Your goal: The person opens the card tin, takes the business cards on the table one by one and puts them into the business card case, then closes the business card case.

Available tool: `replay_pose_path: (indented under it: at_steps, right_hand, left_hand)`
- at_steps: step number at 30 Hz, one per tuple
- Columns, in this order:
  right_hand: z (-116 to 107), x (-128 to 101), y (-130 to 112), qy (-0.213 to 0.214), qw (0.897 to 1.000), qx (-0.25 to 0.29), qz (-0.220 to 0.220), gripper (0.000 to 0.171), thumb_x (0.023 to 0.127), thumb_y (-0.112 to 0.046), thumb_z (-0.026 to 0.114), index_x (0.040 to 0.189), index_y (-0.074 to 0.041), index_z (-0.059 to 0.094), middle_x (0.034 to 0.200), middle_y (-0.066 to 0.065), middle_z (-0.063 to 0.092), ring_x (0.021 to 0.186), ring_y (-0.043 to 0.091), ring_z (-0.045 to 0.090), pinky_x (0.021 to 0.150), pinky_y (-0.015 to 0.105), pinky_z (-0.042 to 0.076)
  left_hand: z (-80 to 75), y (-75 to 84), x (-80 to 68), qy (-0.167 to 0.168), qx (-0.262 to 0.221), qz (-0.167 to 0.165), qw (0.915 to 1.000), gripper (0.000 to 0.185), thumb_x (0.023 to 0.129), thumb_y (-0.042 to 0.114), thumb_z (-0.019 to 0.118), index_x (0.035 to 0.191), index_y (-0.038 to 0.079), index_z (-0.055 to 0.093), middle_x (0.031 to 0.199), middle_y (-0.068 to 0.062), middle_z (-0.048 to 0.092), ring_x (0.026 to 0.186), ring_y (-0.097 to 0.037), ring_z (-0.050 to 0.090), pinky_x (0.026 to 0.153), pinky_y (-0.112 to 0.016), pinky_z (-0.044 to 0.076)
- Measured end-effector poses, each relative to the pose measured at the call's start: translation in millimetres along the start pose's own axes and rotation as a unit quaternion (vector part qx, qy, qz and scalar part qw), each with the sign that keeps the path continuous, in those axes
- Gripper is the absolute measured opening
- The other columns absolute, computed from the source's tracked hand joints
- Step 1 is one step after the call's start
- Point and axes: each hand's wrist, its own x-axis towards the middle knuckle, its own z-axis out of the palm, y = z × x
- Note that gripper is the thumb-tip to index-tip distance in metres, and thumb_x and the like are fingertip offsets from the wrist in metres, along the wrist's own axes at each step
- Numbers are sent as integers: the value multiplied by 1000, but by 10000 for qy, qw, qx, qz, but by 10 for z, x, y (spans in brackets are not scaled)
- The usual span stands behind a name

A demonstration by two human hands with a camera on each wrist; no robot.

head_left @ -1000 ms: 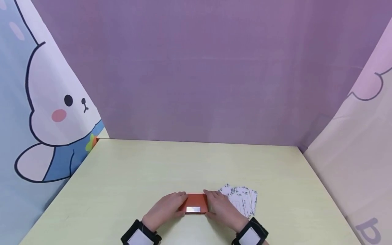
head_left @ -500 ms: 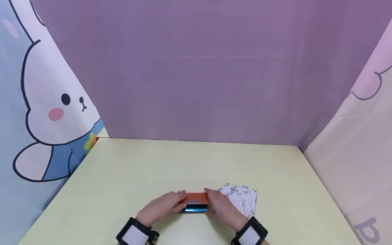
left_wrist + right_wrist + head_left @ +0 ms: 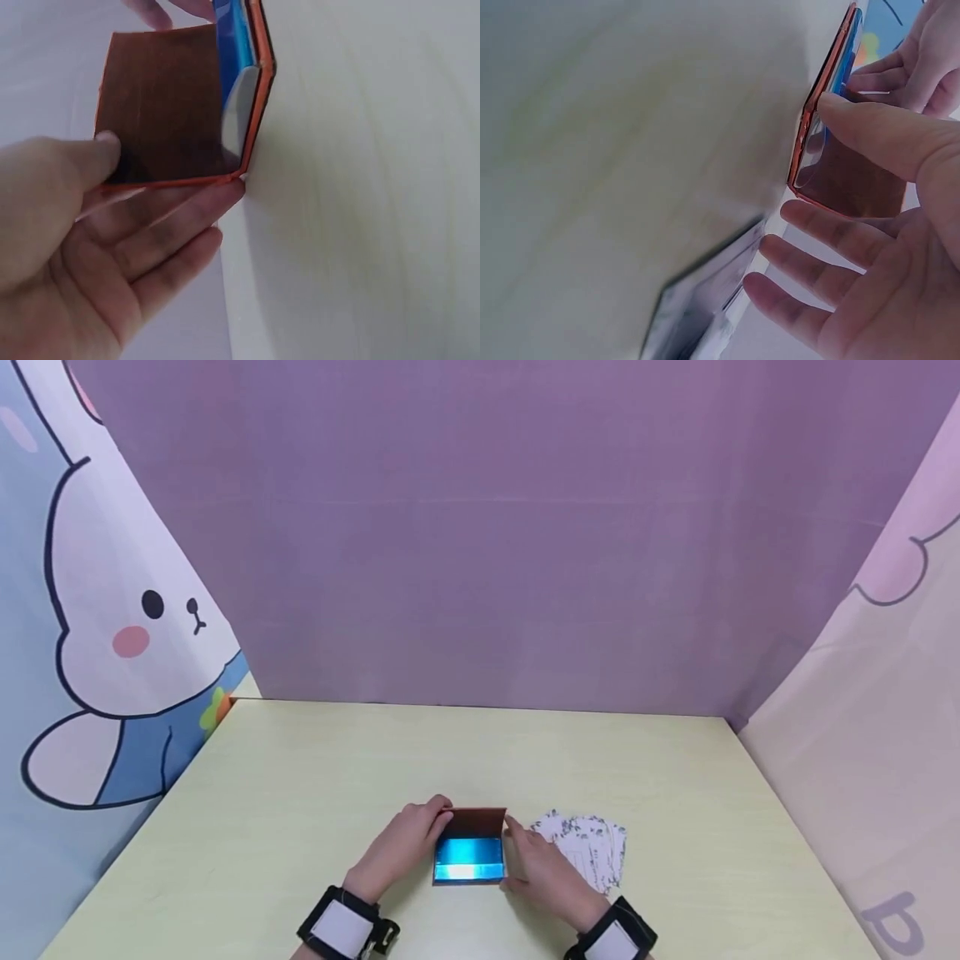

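The case [image 3: 471, 847] is orange outside, with a dark brown inner lid and a shiny blue inside crossed by a bright white gleam. The cards [image 3: 588, 852] beside it are white with small dark grey floral print. The table [image 3: 315, 777] is pale yellow-green. Both wrist straps [image 3: 341, 927] are black with white patches. The back wall [image 3: 487, 527] is purple; the left curtain [image 3: 90, 635] is light blue, showing a white rabbit with pink cheek, dark outline and blue clothing.

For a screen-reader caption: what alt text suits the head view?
Two hands hold an orange case open on a pale table, showing its shiny blue inside. Left hand and right hand grip its sides; patterned cards lie fanned at right.
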Motion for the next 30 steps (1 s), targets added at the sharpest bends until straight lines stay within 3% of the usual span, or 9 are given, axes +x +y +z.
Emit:
replay_pose_path:
  at_steps: [2, 7, 11, 15, 19, 21, 23, 26, 30]
  right_hand:
    - [59, -5, 31, -4, 9998, -148, -145, 107, 62, -77, 52, 146, -33, 2, 143, -17, 33, 127, 17, 40, 93, 53, 44]
    - [20, -44, -77, -195, 9977, -355, -534, 84, 69, -74, 48, 140, -42, 17, 142, -14, 33, 127, 21, 39, 95, 56, 41]
    - [-87, -101, -200, -316, 9968, -436, -586, 75, 72, -74, 44, 138, -45, 21, 143, -13, 32, 129, 25, 37, 96, 57, 40]
    - [-245, -142, -333, -405, 9965, -438, -583, 76, 73, -72, 45, 139, -44, 20, 144, -13, 30, 130, 20, 34, 97, 55, 40]
    - [-476, -187, -511, -388, 9957, -530, -656, 75, 74, -71, 46, 139, -44, 19, 144, -13, 31, 130, 16, 34, 97, 52, 42]
    - [-560, -205, -577, -364, 9950, -610, -707, 75, 75, -71, 44, 140, -43, 19, 143, -13, 31, 130, 15, 34, 97, 50, 43]
    - [-567, -213, -600, -362, 9944, -722, -676, 74, 75, -71, 42, 139, -46, 16, 143, -16, 30, 130, 13, 33, 98, 49, 42]
    - [-368, -202, -465, -306, 9944, -719, -714, 76, 74, -72, 41, 139, -46, 13, 143, -16, 28, 131, 13, 31, 98, 51, 41]
    - [-319, -232, -437, -212, 9945, -712, -733, 77, 74, -72, 42, 140, -45, 14, 143, -16, 29, 131, 14, 31, 98, 53, 40]
  left_hand:
    - [-6, 22, 1, 340, 233, 50, 9991, 32, 92, 43, 47, 121, 31, 48, 92, 10, 64, 70, -1, 55, 47, -35, 45]
    - [-124, 101, -3, 148, 340, -459, 9983, 52, 88, 50, 49, 134, 32, 35, 104, 5, 65, 81, -6, 60, 59, -33, 54]
    - [-141, 131, -22, 146, 360, -489, 9980, 74, 85, 52, 51, 145, 25, 17, 117, -1, 61, 95, -12, 61, 68, -33, 56]
    - [111, -88, -10, 23, 581, -699, 9959, 93, 79, 58, 55, 148, 22, 4, 135, -6, 46, 111, -19, 52, 75, -37, 55]
    - [687, -686, 57, -25, 1193, -883, 9889, 104, 70, 72, 50, 148, 25, -1, 140, -5, 35, 109, -22, 46, 58, -41, 53]
    - [1020, -1043, 69, 268, 1482, -707, 9861, 105, 67, 79, 43, 147, 29, -3, 139, 0, 32, 106, -18, 42, 55, -39, 51]
    - [1193, -1235, 62, 281, 1418, -651, 9874, 106, 65, 82, 41, 146, 32, -5, 144, 3, 26, 111, -19, 39, 67, -41, 53]
    - [1295, -1327, 22, 393, 1291, -622, 9889, 108, 62, 84, 41, 147, 33, -3, 148, 7, 20, 116, -20, 34, 78, -45, 52]
    - [1279, -1280, -46, 492, 1312, -625, 9882, 108, 62, 84, 42, 147, 31, 2, 149, 12, 18, 121, -20, 31, 84, -46, 49]
